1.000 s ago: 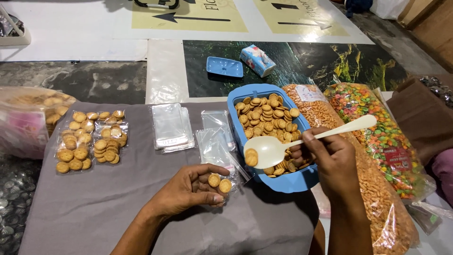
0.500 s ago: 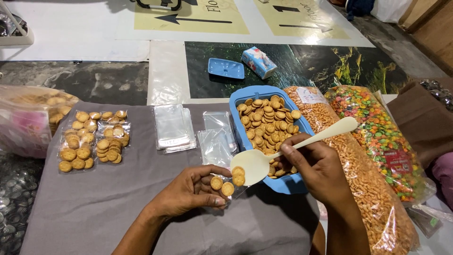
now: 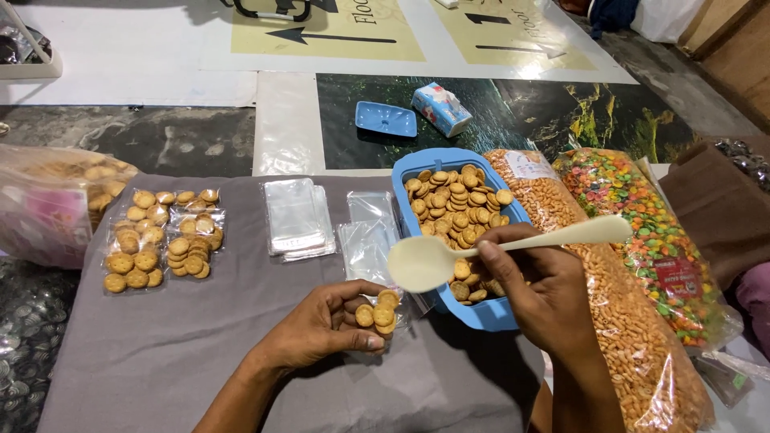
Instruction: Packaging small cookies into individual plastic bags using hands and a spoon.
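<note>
Left hand pinching clear pouch of biscuits, right hand gripping empty spoon just above

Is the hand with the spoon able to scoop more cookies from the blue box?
Probably yes. The right hand holds the empty spoon right over the open blue box, and nothing covers the cookies.

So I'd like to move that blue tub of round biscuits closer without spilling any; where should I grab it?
Grip the blue tub by its raised rim at the two long sides, coming from above. It sits flat and open-topped, heaped with round biscuits, so a level two-sided hold seems safest. The near end is crowded by the right hand holding the spoon; the far corners are free.
</note>
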